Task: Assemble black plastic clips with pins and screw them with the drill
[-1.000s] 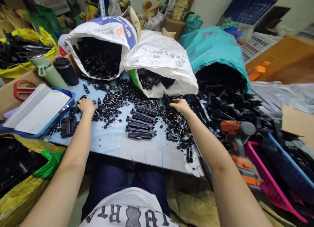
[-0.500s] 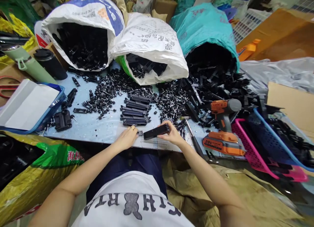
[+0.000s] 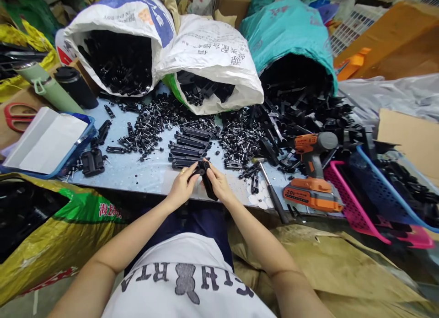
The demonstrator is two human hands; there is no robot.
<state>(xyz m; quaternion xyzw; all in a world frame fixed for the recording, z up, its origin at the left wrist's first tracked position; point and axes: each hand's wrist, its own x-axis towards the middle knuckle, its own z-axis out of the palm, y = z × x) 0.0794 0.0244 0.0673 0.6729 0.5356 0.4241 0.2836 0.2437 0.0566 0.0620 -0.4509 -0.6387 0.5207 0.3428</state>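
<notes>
Close to the table's front edge, my right hand [image 3: 218, 184] is closed around a long black plastic part [image 3: 209, 188], which is tilted with its lower end toward me. The fingers of my left hand [image 3: 184, 186] are pinched at the part's upper end. Whether a small separate piece sits between those fingers is hidden. Just beyond my hands lies a stack of similar long black parts [image 3: 190, 149], laid side by side. Small black pieces with metal pins [image 3: 240, 144] are heaped behind and to the right of it.
Three sacks of black parts, a white one [image 3: 116, 20], another white one [image 3: 212, 48] and a teal one [image 3: 288, 29], line the back. A hammer [image 3: 272, 192], a cordless drill [image 3: 312, 171] and a pink basket [image 3: 353, 208] are at right. Left are a blue tray [image 3: 80, 142] and a tumbler [image 3: 51, 87].
My hands have come together, left hand moving right to the long part's end. The part has turned from lying crosswise to pointing toward me. The camera view has shifted slightly.
</notes>
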